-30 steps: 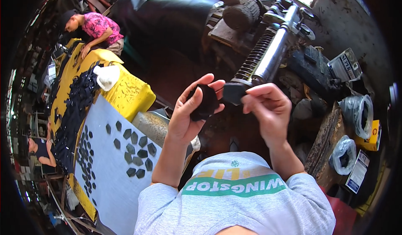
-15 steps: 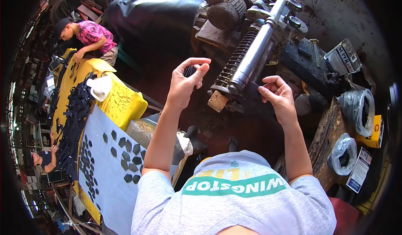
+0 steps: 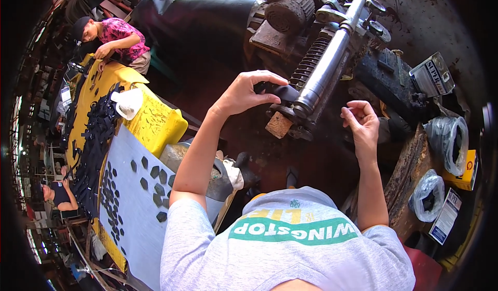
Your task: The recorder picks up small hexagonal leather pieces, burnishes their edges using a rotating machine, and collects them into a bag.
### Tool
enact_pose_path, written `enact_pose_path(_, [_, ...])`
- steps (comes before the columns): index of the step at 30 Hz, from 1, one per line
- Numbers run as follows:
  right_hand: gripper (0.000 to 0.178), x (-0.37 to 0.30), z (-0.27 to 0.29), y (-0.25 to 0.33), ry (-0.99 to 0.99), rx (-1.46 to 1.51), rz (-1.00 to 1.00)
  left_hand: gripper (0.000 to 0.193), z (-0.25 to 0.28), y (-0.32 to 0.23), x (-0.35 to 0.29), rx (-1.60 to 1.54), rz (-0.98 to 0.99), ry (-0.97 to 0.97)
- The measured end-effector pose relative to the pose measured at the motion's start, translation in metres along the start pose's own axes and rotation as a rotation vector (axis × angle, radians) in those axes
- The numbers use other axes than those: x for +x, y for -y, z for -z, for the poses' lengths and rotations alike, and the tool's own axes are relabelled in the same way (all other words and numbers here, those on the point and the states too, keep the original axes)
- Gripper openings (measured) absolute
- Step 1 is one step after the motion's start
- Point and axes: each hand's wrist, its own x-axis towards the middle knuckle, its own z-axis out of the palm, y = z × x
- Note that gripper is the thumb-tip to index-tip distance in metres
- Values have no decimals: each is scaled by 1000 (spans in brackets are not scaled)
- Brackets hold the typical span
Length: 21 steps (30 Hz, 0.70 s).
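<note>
My left hand (image 3: 248,92) is closed around a dark flat piece (image 3: 284,92), which it holds against the near end of a roller machine. The piece's far edge meets the machine beside the shiny metal roller (image 3: 326,68) and a row of thin ribbed discs (image 3: 307,62). To the right of the roller, my right hand (image 3: 361,122) hangs in the air with thumb and fingertips pinched together. Anything between those fingertips is too small to make out. Just below the left hand, a rough tan block (image 3: 279,125) sticks out from the machine's near end.
On the left, a pale sheet (image 3: 132,177) carries several dark many-sided pieces, beside a heap of black strips (image 3: 93,151) on a yellow-covered table (image 3: 161,130). A co-worker in a pink shirt (image 3: 122,39) bends over its far end. Plastic bags (image 3: 428,195) and a wooden bench (image 3: 402,187) stand right.
My left hand has moved right, bringing the dark piece up to the roller. My right hand has shifted a little right, away from the roller, and its fingers have drawn together.
</note>
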Motion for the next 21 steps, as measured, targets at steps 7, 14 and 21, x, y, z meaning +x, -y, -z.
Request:
enact_pose_path(7, [11, -17, 0, 10, -87, 13, 70, 35, 10, 8, -10, 76, 49, -43])
enact_pose_path(14, [12, -37, -31, 34, -87, -122, 255, 36, 36, 2, -58, 248, 112, -248])
enact_pose_path(21, [23, -54, -78, 56, 83, -195, 551, 36, 43, -54, -84, 392, 134, -362])
